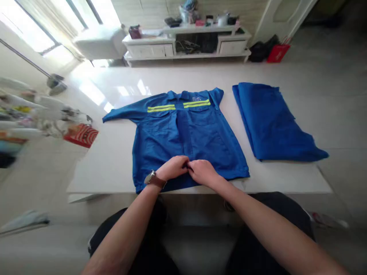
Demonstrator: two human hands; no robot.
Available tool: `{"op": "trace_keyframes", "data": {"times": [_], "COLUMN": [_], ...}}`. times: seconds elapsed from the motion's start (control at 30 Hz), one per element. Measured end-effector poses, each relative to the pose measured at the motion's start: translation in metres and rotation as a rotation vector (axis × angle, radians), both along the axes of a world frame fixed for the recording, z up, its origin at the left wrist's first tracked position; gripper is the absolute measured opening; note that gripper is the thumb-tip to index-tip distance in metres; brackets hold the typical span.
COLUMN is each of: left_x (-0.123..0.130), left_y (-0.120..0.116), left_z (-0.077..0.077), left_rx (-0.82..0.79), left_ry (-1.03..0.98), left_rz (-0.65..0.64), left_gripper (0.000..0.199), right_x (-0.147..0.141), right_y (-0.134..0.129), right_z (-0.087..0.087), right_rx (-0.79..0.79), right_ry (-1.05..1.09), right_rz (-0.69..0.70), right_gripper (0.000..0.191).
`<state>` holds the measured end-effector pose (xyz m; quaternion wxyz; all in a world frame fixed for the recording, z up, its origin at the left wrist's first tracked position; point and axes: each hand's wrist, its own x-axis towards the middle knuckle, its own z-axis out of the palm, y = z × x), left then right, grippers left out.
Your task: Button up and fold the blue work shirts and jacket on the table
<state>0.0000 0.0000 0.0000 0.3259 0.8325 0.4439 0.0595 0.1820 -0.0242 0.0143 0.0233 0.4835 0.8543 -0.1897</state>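
Note:
A blue work jacket (160,147) with yellow-green stripes across the chest lies spread on the white table (106,164), collar away from me. One sleeve reaches out to the left; the right one is bent at the shoulder. My left hand (175,167), with a watch at the wrist, and my right hand (202,171) meet at the lower middle of the front opening. Both have closed fingers pinching the jacket's front edges. The exact spot between the fingertips is hidden. A folded blue cloth (269,122) lies right of the jacket.
Beyond the table stands a low white cabinet (189,49) bearing small items. Near it on the floor is a red bag (278,52). Left of the table are a red patterned box (82,135) and blurred clutter. My knees are below the table's near edge.

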Motion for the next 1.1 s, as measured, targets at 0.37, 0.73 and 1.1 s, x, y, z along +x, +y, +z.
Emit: {"op": "trace_keyframes", "data": {"times": [0.37,0.73,1.1], "left_x": [0.005,0.001,0.001], "left_y": [0.001,0.0,0.0], "left_z": [0.007,0.007,0.004], "left_rx": [-0.07,-0.05,-0.06], "left_ry": [0.239,0.225,0.208], "left_rz": [0.034,-0.08,-0.118], "left_gripper": [0.015,0.018,0.022], "right_x": [-0.003,-0.003,-0.003], "right_y": [0.0,-0.003,-0.002], "right_z": [-0.001,-0.003,-0.003], "right_rx": [-0.032,-0.052,-0.066], "right_ry": [0.003,0.013,0.015], "right_rz": [-0.004,0.011,0.004], "right_gripper": [0.028,0.028,0.028]}}
